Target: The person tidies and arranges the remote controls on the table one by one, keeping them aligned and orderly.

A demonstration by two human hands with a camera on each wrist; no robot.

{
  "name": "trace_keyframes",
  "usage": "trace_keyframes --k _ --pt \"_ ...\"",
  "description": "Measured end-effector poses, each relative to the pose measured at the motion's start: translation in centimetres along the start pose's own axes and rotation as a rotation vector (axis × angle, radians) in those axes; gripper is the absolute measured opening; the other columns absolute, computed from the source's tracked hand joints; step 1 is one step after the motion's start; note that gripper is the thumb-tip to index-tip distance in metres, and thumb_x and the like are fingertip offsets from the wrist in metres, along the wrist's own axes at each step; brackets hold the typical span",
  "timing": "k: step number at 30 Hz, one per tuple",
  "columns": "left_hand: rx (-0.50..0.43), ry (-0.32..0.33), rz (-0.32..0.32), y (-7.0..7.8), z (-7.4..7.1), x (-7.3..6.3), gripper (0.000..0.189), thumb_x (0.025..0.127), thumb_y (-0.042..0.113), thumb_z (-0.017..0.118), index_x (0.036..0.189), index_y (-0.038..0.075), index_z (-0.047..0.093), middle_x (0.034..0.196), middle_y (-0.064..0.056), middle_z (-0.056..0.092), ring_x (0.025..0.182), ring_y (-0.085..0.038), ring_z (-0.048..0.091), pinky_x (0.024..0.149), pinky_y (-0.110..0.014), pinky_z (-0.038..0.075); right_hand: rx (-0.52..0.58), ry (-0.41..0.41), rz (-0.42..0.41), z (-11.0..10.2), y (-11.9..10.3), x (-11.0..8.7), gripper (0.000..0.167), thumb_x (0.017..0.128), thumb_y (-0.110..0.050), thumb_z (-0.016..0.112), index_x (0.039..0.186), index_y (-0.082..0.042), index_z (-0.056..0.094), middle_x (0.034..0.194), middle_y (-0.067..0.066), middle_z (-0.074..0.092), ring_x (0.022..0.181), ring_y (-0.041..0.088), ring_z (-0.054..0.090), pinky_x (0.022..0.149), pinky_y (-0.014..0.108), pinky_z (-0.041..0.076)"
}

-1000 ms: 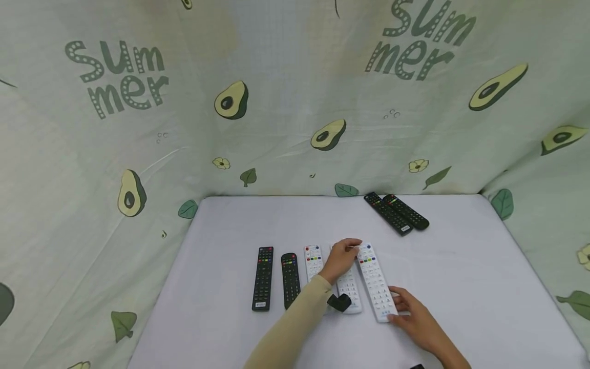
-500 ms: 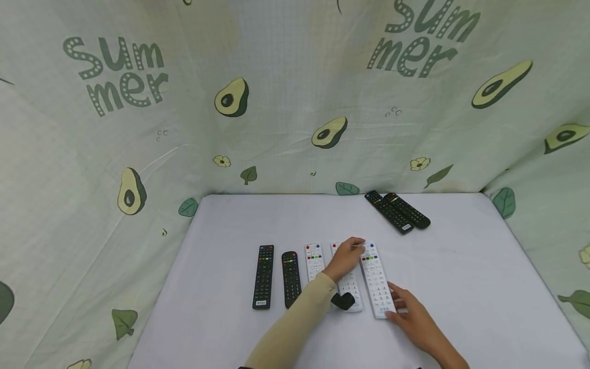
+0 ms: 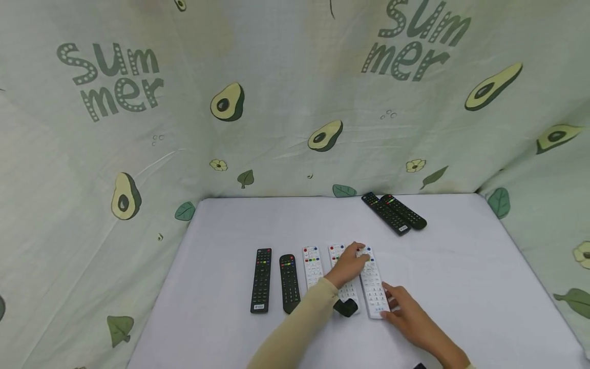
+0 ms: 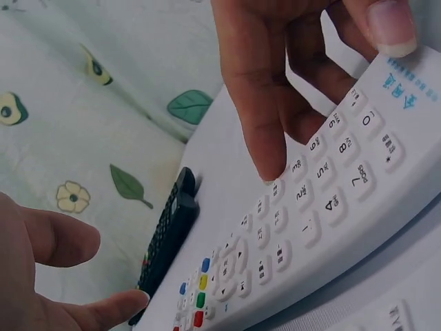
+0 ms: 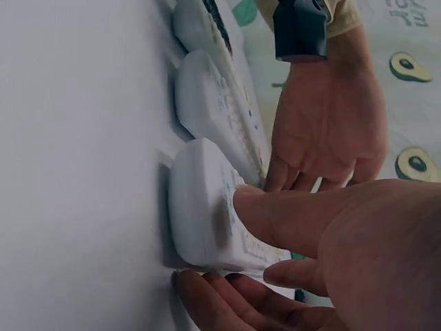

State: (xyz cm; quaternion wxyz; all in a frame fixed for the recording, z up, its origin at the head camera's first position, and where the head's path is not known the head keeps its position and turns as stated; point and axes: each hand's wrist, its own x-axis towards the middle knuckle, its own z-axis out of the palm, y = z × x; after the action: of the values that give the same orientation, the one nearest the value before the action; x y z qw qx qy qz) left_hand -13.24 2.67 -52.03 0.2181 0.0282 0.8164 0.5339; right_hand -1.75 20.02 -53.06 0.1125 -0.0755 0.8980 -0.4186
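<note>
A white remote control (image 3: 372, 289) lies on the table at the right end of a row of remotes. My right hand (image 3: 407, 318) pinches its near end, thumb on the top face and fingers along the right edge. My left hand (image 3: 349, 265) reaches across to the far end of this remote, with fingertips over its top corner. In the left wrist view, the left thumb and finger are spread apart close to the coloured buttons. To the left lie a second white remote (image 3: 349, 293), partly hidden by the left hand and wrist, and a third white remote (image 3: 313, 266).
Two black remotes, one long (image 3: 261, 282) and one rounded (image 3: 289, 284), lie at the row's left. Another black pair (image 3: 387, 214) lies slanted, side by side, at the back right. Patterned cloth (image 3: 276, 102) hangs behind the white table (image 3: 221, 220).
The near end of the right white remote has swung left, bringing it more parallel to its neighbour. The right hand moved left with it. The left hand has shifted slightly right over its far end.
</note>
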Motion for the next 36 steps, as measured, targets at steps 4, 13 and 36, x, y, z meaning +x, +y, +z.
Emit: trace_keyframes --k 4,13,36 --pt "0.011 -0.018 0.024 0.0 0.0 -0.4 0.050 0.107 0.032 0.051 0.152 0.010 0.054 0.168 -0.013 0.038 0.157 -0.032 0.033 0.129 -0.048 0.027 -0.068 -0.002 0.015 -1.4 0.0 1.2 0.064 0.096 -0.008 0.076 0.148 0.013 0.046 0.123 0.018 0.062 0.101 0.022 0.066 0.083 0.035 0.062" --pt "0.032 -0.015 0.107 -0.2 -0.2 -0.8 0.051 0.109 0.029 0.048 0.156 0.008 0.049 0.171 -0.011 0.032 0.160 -0.029 0.027 0.130 -0.047 0.025 -0.077 0.210 0.125 -6.3 2.4 7.5 0.058 0.107 -0.016 0.061 0.148 0.018 0.039 0.129 0.041 0.055 0.115 0.055 0.062 0.094 0.064 0.055" --pt "0.006 0.053 0.174 -0.6 -0.4 -0.3 0.045 0.110 0.022 0.049 0.153 0.007 0.052 0.164 -0.009 0.044 0.156 -0.028 0.035 0.129 -0.046 0.028 -0.093 0.474 0.193 -7.3 6.5 15.1 0.043 0.104 -0.016 0.061 0.128 0.021 0.059 0.108 0.038 0.065 0.098 0.050 0.063 0.081 0.060 0.050"
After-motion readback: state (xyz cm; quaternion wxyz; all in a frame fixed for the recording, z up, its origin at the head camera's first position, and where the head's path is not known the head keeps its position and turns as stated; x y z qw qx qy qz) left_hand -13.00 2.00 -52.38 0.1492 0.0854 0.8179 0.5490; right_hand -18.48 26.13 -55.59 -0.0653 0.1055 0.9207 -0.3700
